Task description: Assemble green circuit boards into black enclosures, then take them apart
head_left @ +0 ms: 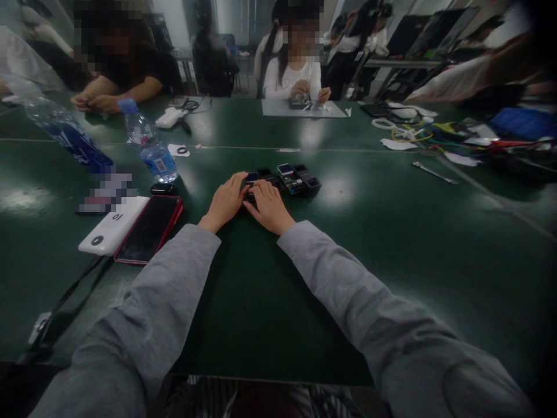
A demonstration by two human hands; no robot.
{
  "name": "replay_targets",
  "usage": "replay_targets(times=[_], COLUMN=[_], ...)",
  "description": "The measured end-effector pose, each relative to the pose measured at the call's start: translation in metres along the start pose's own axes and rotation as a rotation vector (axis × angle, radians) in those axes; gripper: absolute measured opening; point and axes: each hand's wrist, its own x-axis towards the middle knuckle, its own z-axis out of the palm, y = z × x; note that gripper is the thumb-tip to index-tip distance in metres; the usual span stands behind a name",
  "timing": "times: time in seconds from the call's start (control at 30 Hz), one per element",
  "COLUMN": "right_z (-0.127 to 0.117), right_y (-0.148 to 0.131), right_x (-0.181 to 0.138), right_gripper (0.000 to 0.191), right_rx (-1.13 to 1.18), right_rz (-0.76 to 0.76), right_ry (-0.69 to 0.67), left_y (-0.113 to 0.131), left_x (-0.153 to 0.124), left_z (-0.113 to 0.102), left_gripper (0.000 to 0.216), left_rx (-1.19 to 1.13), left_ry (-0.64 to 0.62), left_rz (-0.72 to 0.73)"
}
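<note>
My left hand (225, 200) and my right hand (270, 206) meet over the green table, thumbs close together. Between and under their curled fingers is a small dark device (251, 176) with a screen; the hands cover most of it. A dark case part (264, 173) lies just behind my right fingers. To the right of it, a green circuit board (290, 181) with a small screen lies face up, close against a black case part (308, 179).
Left of my hands lie a red-edged phone (148, 229), a white power bank (108, 226) and a small black case (162, 188). Two bottles, one a water bottle (159, 159), stand behind. At right are a wrench (435, 173) and tangled cables (418, 132). Several people sit beyond.
</note>
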Motion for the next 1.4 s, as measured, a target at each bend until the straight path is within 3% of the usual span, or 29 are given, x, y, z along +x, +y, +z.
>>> replay_targets(times=[1.4], right_z=[-0.0023], right_y=[-0.0017], right_x=[0.0002], right_gripper=[0.031], right_rx=[-0.011], right_rz=[0.013], right_ry=[-0.020], left_y=[-0.0012], left_x=[0.0003], left_z=[0.0017], left_gripper=[0.035], left_rx=[-0.020], left_ry=[0.003], left_rz=[-0.001])
